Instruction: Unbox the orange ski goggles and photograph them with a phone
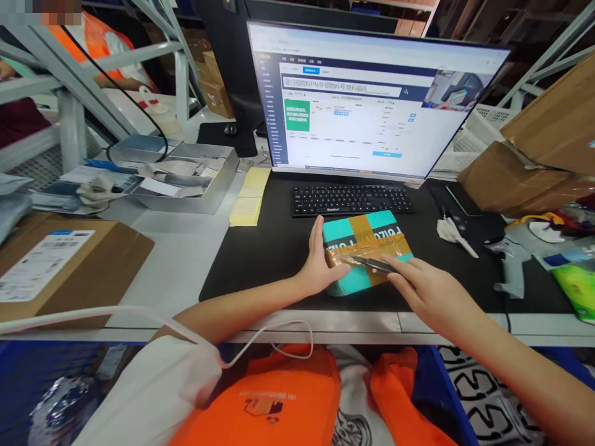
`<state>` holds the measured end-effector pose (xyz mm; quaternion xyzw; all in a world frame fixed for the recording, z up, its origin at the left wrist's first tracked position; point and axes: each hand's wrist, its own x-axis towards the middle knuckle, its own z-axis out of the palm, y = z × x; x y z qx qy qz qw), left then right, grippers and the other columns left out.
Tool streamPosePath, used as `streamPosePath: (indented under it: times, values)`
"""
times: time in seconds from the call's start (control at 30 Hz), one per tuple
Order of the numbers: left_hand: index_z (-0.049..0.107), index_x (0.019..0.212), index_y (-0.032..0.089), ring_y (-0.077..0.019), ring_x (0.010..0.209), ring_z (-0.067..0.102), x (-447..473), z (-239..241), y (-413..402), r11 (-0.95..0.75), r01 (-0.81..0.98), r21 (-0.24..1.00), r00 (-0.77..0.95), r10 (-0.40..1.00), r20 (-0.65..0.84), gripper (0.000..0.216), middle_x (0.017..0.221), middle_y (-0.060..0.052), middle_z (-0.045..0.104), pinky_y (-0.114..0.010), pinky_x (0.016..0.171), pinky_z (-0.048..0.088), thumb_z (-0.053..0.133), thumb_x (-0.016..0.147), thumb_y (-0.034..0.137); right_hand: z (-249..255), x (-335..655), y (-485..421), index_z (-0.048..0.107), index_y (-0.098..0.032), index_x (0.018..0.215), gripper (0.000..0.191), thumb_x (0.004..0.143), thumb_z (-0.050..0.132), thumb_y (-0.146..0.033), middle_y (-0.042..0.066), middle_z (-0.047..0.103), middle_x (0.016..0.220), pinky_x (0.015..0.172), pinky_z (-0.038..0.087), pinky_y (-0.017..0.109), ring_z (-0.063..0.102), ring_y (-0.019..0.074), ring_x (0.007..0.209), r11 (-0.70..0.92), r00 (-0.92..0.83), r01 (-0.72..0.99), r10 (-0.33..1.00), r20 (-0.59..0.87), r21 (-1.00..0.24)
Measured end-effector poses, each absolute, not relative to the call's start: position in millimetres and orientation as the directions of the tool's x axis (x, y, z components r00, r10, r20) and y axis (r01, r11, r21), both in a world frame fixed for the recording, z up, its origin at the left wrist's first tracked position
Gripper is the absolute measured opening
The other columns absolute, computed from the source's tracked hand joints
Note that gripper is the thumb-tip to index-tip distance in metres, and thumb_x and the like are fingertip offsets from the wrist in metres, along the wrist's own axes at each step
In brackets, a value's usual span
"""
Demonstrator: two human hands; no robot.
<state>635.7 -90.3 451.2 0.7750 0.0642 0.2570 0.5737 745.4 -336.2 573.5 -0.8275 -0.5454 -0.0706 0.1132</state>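
Observation:
A small teal box [357, 228] bound with brown tape lies on the black desk mat [260, 254] in front of the keyboard [352, 200]. My left hand [320, 263] grips its left side, thumb across the top. My right hand [425, 291] pinches a thin dark blade [372, 264], its tip on the tape along the box's near edge.
A monitor [367, 105] stands behind the keyboard. A metal tray [186, 176] with papers and a labelled cardboard box [60, 263] sit on the left. Cardboard boxes [530, 167], a grey scanner gun [515, 266] and a white basket [478, 133] are on the right. Yellow notes [250, 195] lie beside the mat.

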Motion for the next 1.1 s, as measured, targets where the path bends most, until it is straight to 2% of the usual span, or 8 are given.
streamPosePath:
  times: [0.07, 0.13, 0.4, 0.6, 0.87, 0.97, 1.1]
  values:
    - [-0.008, 0.171, 0.034, -0.0404, 0.168, 0.007, 636, 451, -89, -0.322, -0.206, 0.924, 0.873, 0.365, 0.322, 0.132, 0.18, -0.013, -0.003, -0.062, 0.136, 0.015, 0.085, 0.078, 0.048, 576, 738, -327, 0.071, -0.023, 0.141, 0.048, 0.112, 0.039, -0.043, 0.009, 0.079, 0.099, 0.058, 0.053, 0.032, 0.074, 0.0213, 0.073, -0.351, 0.347, 0.936, 0.908, 0.235, -0.027]
    - [-0.008, 0.17, 0.033, -0.0417, 0.168, 0.001, 636, 451, -88, -0.338, -0.217, 0.916, 0.875, 0.348, 0.336, 0.132, 0.18, -0.015, -0.006, -0.064, 0.136, 0.009, 0.085, 0.077, 0.048, 577, 735, -320, 0.072, -0.022, 0.14, 0.048, 0.112, 0.039, -0.043, 0.008, 0.078, 0.094, 0.056, 0.049, 0.031, 0.072, 0.0204, 0.069, -0.334, 0.318, 0.942, 0.92, 0.23, 0.032]
    - [-0.005, 0.17, 0.032, -0.0412, 0.168, 0.003, 637, 456, -94, -0.353, -0.234, 0.906, 0.852, 0.375, 0.366, 0.127, 0.178, -0.017, 0.002, -0.063, 0.136, 0.009, 0.083, 0.078, 0.041, 585, 729, -305, 0.074, -0.021, 0.138, 0.048, 0.112, 0.041, -0.043, 0.007, 0.077, 0.089, 0.053, 0.039, 0.031, 0.07, 0.0194, 0.066, -0.319, 0.285, 0.932, 0.938, 0.197, 0.171]
    - [0.004, 0.168, 0.028, -0.0421, 0.165, 0.012, 638, 458, -96, -0.358, -0.225, 0.906, 0.843, 0.395, 0.366, 0.122, 0.172, -0.02, 0.014, -0.065, 0.135, 0.013, 0.083, 0.076, 0.046, 595, 717, -299, 0.076, -0.021, 0.134, 0.048, 0.111, 0.041, -0.045, 0.006, 0.074, 0.079, 0.049, 0.03, 0.033, 0.065, 0.0178, 0.057, -0.362, 0.315, 0.887, 0.928, 0.197, 0.285]
    - [0.014, 0.166, 0.03, -0.0409, 0.16, 0.023, 634, 462, -93, -0.32, -0.205, 0.925, 0.848, 0.414, 0.331, 0.114, 0.168, -0.017, 0.021, -0.063, 0.135, 0.019, 0.083, 0.076, 0.044, 587, 749, -321, 0.08, -0.024, 0.128, 0.057, 0.109, 0.034, -0.052, 0.009, 0.068, 0.074, 0.047, 0.027, 0.034, 0.059, 0.0196, 0.055, -0.506, 0.465, 0.83, 0.86, 0.208, 0.234]
    - [0.016, 0.165, 0.03, -0.0406, 0.16, 0.025, 634, 462, -92, -0.296, -0.205, 0.933, 0.855, 0.411, 0.318, 0.113, 0.168, -0.016, 0.02, -0.062, 0.134, 0.022, 0.083, 0.076, 0.042, 581, 767, -336, 0.079, -0.026, 0.131, 0.056, 0.108, 0.037, -0.054, 0.009, 0.07, 0.077, 0.047, 0.032, 0.033, 0.062, 0.0201, 0.058, -0.544, 0.504, 0.811, 0.837, 0.215, 0.216]
    - [0.015, 0.165, 0.031, -0.041, 0.159, 0.026, 636, 461, -88, -0.244, -0.171, 0.954, 0.87, 0.417, 0.263, 0.112, 0.167, -0.016, 0.019, -0.064, 0.132, 0.026, 0.082, 0.076, 0.04, 572, 797, -359, 0.078, -0.027, 0.134, 0.051, 0.107, 0.042, -0.052, 0.01, 0.079, 0.094, 0.055, 0.044, 0.032, 0.07, 0.0238, 0.074, -0.606, 0.558, 0.77, 0.791, 0.253, 0.197]
